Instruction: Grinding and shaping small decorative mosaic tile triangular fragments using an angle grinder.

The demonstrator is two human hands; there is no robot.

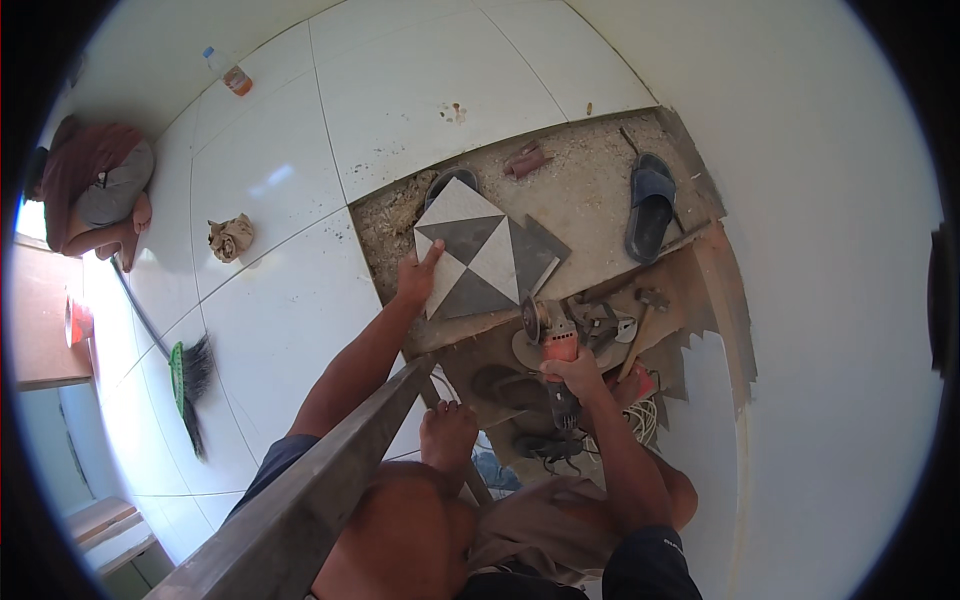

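My left hand (421, 276) grips the left edge of a square tile (468, 213) with a grey and white triangle pattern, thumb on its face. Another grey patterned tile (543, 252) shows partly from beneath it on the right. In my right hand (578, 374) is an orange and black angle grinder (562, 349), my fingers wrapped round its body. The grinder's disc (531, 319) is at the tile's lower right corner; whether it touches the tile, I cannot tell.
A dark slipper (652, 215) lies on the rough floor at right. A hammer (645, 318) and coiled cable (633, 425) lie right of the grinder. A metal bar (310, 500) slants up from lower left. A broom (187, 378), a bottle (229, 71) and a seated person (98, 185) are at left.
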